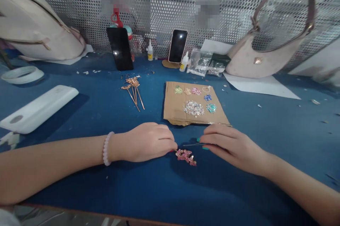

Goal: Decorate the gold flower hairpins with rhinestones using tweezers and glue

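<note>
Pink ornament (186,156) pinned low on the blue surface (92,119)
Its left end is pinched in the left hand (148,142) grip, long axis slanting down-right; a thin metal tool (191,144), pointing left, is clamped by the right hand (228,144).

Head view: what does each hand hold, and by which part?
The left hand pinches the pink ornament at one end; the right hand holds a thin metal tool by its rear end.

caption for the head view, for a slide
Left hand pinches a pink jewelled ornament; right hand holds a thin tool beside it.
</note>
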Motion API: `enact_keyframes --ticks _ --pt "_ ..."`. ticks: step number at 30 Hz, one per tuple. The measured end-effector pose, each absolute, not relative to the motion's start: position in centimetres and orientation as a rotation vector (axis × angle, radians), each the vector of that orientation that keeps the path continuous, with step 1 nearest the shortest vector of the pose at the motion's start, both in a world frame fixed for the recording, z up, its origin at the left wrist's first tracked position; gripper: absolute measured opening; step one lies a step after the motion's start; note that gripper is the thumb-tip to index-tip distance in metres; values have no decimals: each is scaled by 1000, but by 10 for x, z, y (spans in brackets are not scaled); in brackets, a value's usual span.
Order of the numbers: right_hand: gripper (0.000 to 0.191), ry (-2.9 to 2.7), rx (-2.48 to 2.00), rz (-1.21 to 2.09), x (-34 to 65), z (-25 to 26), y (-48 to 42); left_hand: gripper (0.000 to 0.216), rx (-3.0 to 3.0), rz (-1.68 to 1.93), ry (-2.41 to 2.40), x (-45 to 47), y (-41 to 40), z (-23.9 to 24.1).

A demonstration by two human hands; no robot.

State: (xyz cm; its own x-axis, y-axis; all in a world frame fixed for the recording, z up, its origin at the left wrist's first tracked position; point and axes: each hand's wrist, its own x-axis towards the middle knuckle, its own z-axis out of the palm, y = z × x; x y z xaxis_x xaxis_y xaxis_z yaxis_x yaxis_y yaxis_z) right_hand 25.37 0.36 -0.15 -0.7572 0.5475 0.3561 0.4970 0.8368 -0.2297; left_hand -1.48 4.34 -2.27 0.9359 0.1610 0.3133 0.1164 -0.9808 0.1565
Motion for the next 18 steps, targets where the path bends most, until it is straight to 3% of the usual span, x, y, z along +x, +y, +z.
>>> enact_keyframes --ticks 18 --pt "17 -2598 -746 60 256 -7 7 17 2948 552 229 -13 43 -25"
